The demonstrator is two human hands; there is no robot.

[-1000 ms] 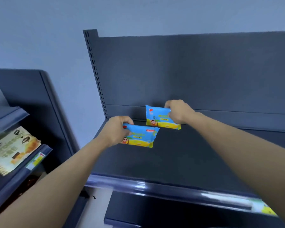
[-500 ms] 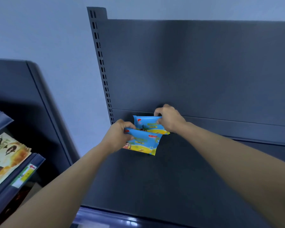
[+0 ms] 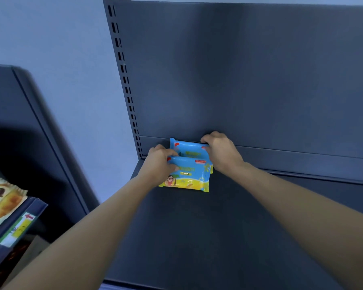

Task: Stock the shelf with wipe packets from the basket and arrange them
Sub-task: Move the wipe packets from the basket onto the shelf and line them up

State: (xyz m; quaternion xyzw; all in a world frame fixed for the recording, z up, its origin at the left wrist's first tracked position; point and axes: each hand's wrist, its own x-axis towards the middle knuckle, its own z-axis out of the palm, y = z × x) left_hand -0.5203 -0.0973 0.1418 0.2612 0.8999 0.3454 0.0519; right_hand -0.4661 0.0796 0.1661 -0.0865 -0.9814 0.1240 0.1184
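At the far left of the shelf (image 3: 197, 237), your left hand (image 3: 158, 165) pinches the near packet (image 3: 190, 174) by its left end. Your right hand (image 3: 221, 155), fingers curled, grips the far packet (image 3: 187, 148) against the back panel (image 3: 239, 80).

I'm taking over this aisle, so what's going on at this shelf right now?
A person is stocking a dark shelf with two wipe packets. The left hand grips the front packet and the right hand grips the back packet, which sits at the back panel near the shelf's left rear corner. The front packet overlaps the lower part of the back one.
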